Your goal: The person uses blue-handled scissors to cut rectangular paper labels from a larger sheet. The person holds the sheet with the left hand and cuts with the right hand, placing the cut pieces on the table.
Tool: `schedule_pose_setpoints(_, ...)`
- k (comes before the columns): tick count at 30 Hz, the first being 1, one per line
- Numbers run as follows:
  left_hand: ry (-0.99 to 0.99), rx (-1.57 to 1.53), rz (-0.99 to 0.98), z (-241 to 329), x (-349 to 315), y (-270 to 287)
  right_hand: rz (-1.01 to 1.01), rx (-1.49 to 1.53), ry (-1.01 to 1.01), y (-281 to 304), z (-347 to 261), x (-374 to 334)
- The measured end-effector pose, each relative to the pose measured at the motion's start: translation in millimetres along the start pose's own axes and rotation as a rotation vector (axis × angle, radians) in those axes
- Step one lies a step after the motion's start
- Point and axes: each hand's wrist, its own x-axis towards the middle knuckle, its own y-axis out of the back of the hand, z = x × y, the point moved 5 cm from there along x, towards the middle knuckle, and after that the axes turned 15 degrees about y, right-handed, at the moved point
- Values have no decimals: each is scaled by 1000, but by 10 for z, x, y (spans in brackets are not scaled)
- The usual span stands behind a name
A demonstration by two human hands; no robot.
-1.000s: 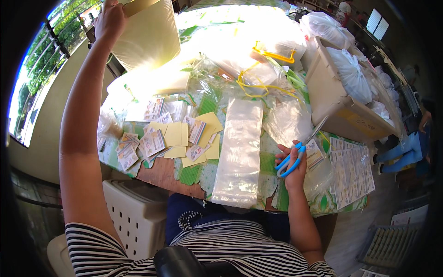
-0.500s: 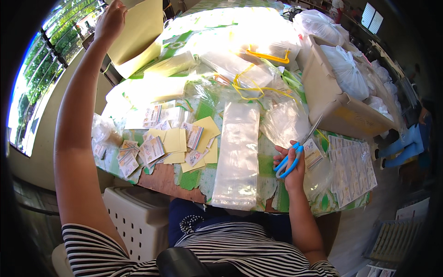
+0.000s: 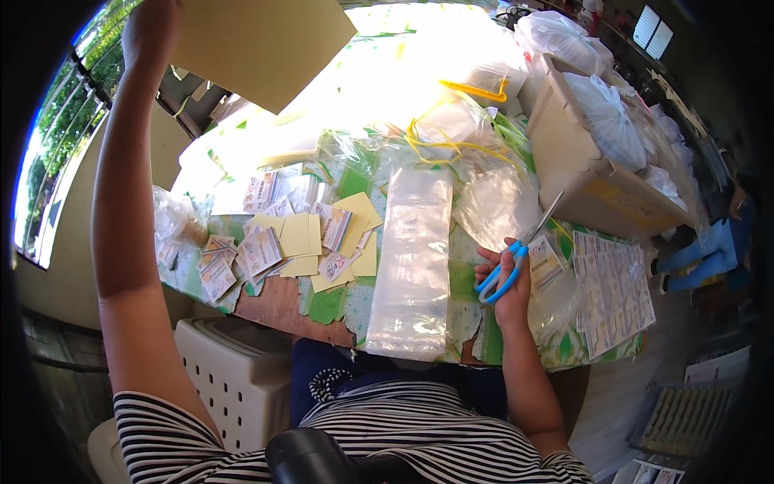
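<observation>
High at the upper left, my left hand (image 3: 151, 34) grips a large pale yellow paper sheet (image 3: 262, 48) by its edge. My right hand (image 3: 513, 300), near the table's front right, holds scissors (image 3: 505, 289) with blue handles, blades pointing up and away. Left of that hand lies a stack of long clear plastic bags (image 3: 411, 266). Beyond the scissors is a crumpled clear plastic bag (image 3: 496, 206). Small printed cards (image 3: 260, 250) and cut yellow paper pieces (image 3: 298, 235) are scattered on the left of the table.
A green and white cloth (image 3: 326, 305), torn at the front, covers the table. A beige bin (image 3: 592, 173) with white plastic bags stands at the right. Printed sheets (image 3: 617, 294) lie at the right edge. Yellow ties (image 3: 439, 149) lie farther back. A perforated beige container (image 3: 230, 379) sits below.
My left hand has moved left and slightly up, lifting the yellow sheet clear of the table and turning it. My right hand with the scissors has barely shifted.
</observation>
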Motion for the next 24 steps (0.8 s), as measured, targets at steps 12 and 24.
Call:
schedule_pose_setpoints(12, 116, -413, -1135, 252, -2897, -1026, 21, 54, -14, 10, 11, -11)
schedule_pose_setpoints(24, 246, -649, -1262, 53, -2848, -1225, -5, 26, 12, 27, 33, -6)
